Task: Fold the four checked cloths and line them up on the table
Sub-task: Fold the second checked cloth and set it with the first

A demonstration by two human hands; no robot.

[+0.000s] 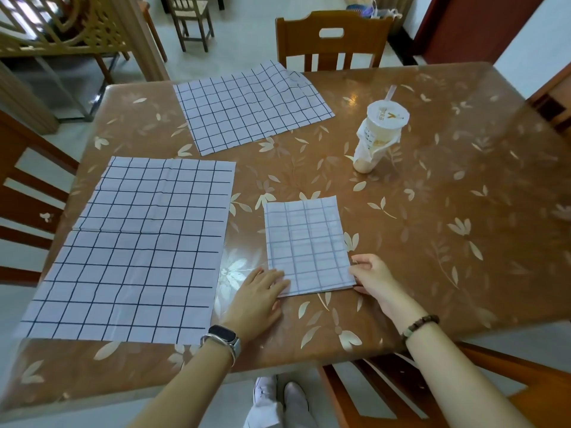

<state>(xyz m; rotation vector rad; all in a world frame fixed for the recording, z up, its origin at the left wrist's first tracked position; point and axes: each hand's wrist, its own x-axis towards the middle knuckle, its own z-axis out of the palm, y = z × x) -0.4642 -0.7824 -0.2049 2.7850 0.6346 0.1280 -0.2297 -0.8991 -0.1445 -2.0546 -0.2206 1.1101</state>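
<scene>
Head view: a folded cloth lies near the table's near edge, at its middle. The left hand rests flat, fingers straight, on its near left corner. The right hand pinches its right edge by the near corner. A spread cloth lies flat just left of it, and another open cloth lies at the far edge. A lidded cup with a straw stands far right of the folded cloth.

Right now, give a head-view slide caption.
Left hand presses, right hand pinches folded checked cloth; near cloth, far cloth lie unfolded.
</scene>
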